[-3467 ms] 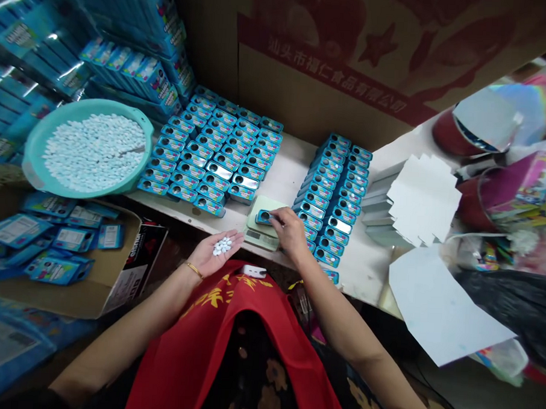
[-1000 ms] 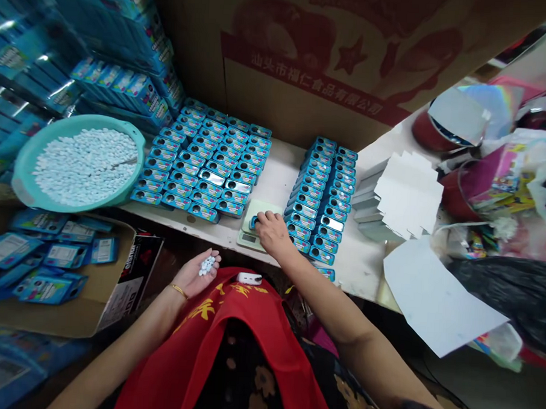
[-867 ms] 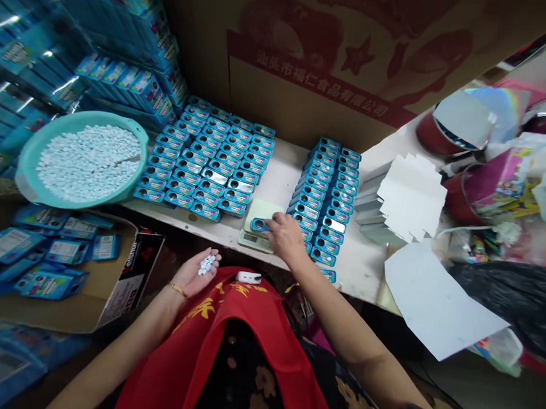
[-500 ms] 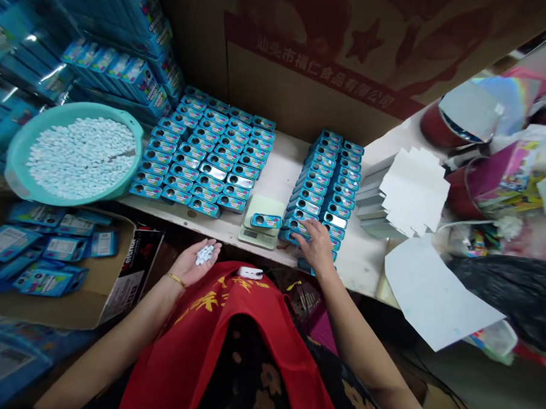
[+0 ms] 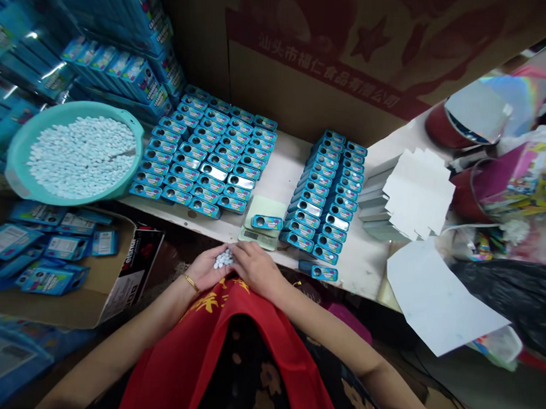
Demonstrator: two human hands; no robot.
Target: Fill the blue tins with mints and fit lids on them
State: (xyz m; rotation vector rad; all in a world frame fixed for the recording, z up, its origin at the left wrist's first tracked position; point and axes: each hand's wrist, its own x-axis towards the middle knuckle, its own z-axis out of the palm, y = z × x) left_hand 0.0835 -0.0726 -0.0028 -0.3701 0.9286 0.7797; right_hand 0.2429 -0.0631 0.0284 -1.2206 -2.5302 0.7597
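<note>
My left hand [image 5: 205,269] is cupped palm up near the table's front edge, with a small heap of pale blue candies [image 5: 224,259] in it. My right hand [image 5: 260,269] reaches across to the heap, its bent fingers at the candies and against the left hand; whether it grips any is hidden. Just beyond the hands, one small blue tin [image 5: 267,222] lies on a pale green scale [image 5: 259,240]. Rows of blue tins with a round dark opening [image 5: 205,192] stand left of the scale, and two more columns of tins [image 5: 303,220] stand to its right.
A turquoise basin [image 5: 137,156] of candies with a utensil stands at left, above an open carton [image 5: 95,287] of blue packs. Stacked blue boxes [image 5: 145,81] fill the back left. A large cardboard box [image 5: 304,103] walls the back. White card pieces [image 5: 420,193] lie at right.
My right hand has left the right-hand tin columns and come left and nearer me, to the candies. My left hand has shifted slightly right with its heap.
</note>
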